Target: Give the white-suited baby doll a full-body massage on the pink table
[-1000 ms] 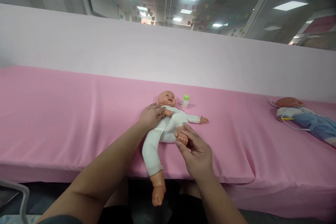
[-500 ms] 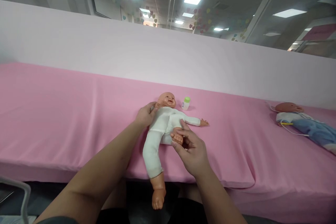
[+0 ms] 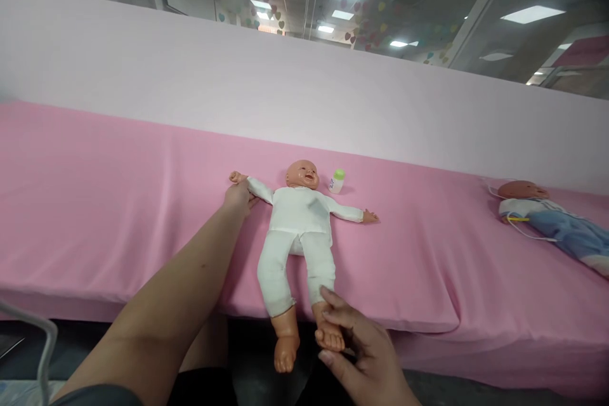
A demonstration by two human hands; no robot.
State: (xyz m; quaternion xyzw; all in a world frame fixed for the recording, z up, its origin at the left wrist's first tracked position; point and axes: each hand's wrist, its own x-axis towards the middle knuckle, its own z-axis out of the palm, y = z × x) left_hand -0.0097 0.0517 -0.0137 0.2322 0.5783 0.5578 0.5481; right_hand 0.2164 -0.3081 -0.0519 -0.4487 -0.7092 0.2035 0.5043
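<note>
A baby doll (image 3: 299,212) with a soft white body lies face up on the pink-covered table, arms spread and both legs stretched toward me. Its bare feet hang past the front edge. My left hand (image 3: 240,195) is closed around the doll's arm on the left, near the wrist; part of the fingers is hidden beneath it. My right hand (image 3: 364,346) grips the doll's foot on the right, thumb below and fingers over the ankle. Beside the doll's head stands a small white bottle (image 3: 337,182) with a green cap.
A second doll (image 3: 556,212) in blue and white clothes lies at the far right, with a thin white cord and a yellow strip on it. The pink cloth (image 3: 118,203) covers the table. Behind it rises a white panel (image 3: 266,89) below glass.
The doll's bent leg is now straight, drawn down toward me by my right hand. Its arm on the left now stretches outward, my left hand having moved left and up with it.
</note>
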